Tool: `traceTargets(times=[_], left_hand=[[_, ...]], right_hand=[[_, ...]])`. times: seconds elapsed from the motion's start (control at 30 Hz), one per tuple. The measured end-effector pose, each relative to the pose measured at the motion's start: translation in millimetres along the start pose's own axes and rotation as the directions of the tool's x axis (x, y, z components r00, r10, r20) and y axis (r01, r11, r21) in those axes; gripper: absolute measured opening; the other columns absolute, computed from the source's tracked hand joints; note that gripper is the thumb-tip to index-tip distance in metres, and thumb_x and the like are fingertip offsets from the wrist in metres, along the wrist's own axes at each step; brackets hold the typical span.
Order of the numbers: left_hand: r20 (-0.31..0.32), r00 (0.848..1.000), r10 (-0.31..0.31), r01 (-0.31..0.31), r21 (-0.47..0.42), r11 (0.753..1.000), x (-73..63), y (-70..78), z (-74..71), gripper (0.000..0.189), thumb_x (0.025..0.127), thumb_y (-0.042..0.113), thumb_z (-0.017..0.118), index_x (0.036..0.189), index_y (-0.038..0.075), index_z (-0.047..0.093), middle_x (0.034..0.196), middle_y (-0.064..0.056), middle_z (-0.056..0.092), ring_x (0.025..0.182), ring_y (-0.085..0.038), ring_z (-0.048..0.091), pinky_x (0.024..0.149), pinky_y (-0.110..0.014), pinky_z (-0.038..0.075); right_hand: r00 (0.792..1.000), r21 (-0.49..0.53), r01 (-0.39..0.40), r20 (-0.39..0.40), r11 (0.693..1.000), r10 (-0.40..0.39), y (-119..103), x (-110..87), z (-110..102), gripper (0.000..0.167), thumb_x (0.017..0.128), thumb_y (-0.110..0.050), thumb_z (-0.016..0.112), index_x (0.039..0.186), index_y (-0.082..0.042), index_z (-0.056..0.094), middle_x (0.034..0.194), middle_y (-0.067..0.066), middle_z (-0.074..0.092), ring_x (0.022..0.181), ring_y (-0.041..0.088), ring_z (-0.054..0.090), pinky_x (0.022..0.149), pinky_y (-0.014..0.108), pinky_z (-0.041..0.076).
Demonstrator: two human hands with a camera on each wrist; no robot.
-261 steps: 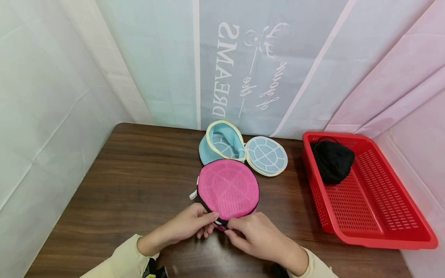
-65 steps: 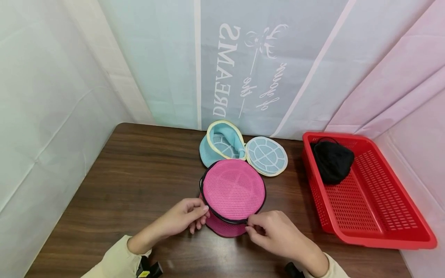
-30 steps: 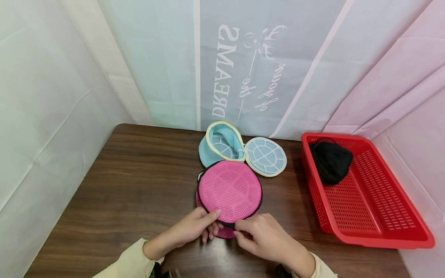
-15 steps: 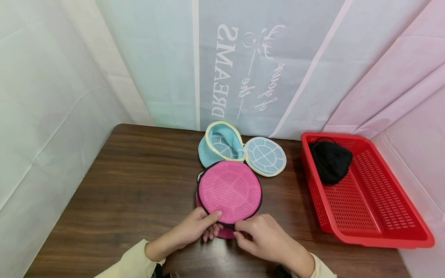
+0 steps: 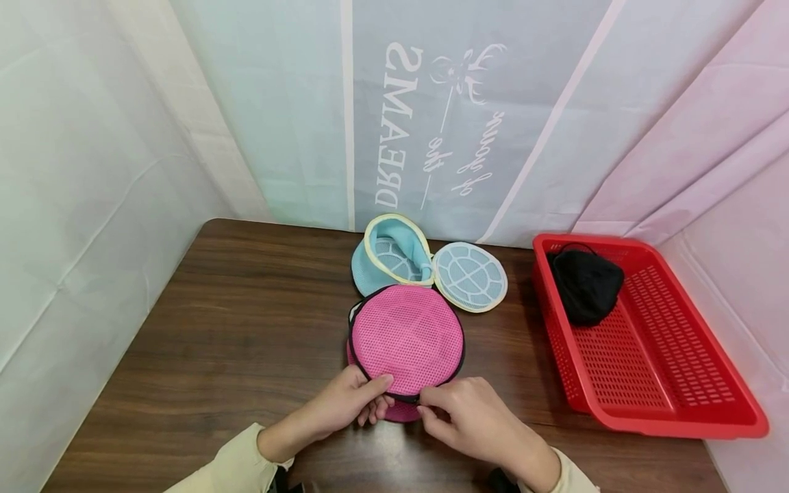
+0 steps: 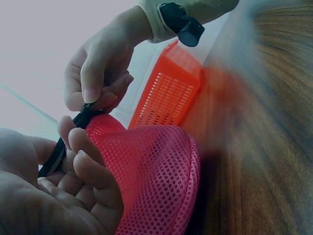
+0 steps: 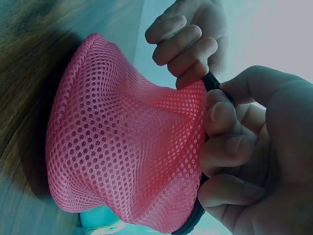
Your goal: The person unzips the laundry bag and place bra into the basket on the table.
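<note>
A round pink mesh laundry bag (image 5: 408, 339) with black zipper trim stands on the table, its lid lying over the top. My left hand (image 5: 339, 405) grips the rim at the front left, thumb pressed on the lid and fingers curled beneath the trim. At the front right, my right hand (image 5: 465, 416) pinches the black zipper (image 6: 84, 116) between thumb and forefinger. Mesh sides of the bag bulge below both hands in the wrist views. Behind it sits a light blue mesh bag (image 5: 370, 272) with yellow trim, its round lid (image 5: 470, 277) flipped out to the right.
A red perforated basket (image 5: 653, 428) stands at the right of the dark wooden table (image 5: 246, 308). Inside it, a black fabric bundle (image 5: 588, 284) lies at the back left. Printed curtains (image 5: 296, 103) hang around the table's sides and back.
Since about two seconds ago, my left hand has moved right along the rim and my right hand slightly left, with the bag turned a little. In the last half second, my right hand shifts slightly right.
</note>
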State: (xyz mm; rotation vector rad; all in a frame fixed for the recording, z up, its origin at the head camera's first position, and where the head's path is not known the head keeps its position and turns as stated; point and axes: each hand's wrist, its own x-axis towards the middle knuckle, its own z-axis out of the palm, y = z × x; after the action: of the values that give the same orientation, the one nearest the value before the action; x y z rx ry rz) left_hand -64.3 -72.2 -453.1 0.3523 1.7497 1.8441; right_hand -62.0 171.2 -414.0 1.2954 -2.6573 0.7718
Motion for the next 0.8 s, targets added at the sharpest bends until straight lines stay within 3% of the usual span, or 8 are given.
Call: traceTargets(times=[0.8], left_hand=[[-0.008, 1.000, -0.016, 0.016, 0.027, 1.000, -3.4, 4.1, -5.0, 0.048, 0.109, 0.018, 0.047, 0.089, -0.022, 0.064, 0.064, 0.006, 0.059, 0.055, -0.001, 0.051, 0.051, -0.014, 0.041]], right_hand=[[0.994, -0.042, -0.107, -0.029, 0.993, 0.105, 17.6, -15.4, -18.3, 0.040, 0.078, -0.008, 0.074, 0.069, -0.031, 0.042, 0.064, -0.026, 0.022, 0.057, -0.012, 0.020, 0.050, 0.008, 0.016]])
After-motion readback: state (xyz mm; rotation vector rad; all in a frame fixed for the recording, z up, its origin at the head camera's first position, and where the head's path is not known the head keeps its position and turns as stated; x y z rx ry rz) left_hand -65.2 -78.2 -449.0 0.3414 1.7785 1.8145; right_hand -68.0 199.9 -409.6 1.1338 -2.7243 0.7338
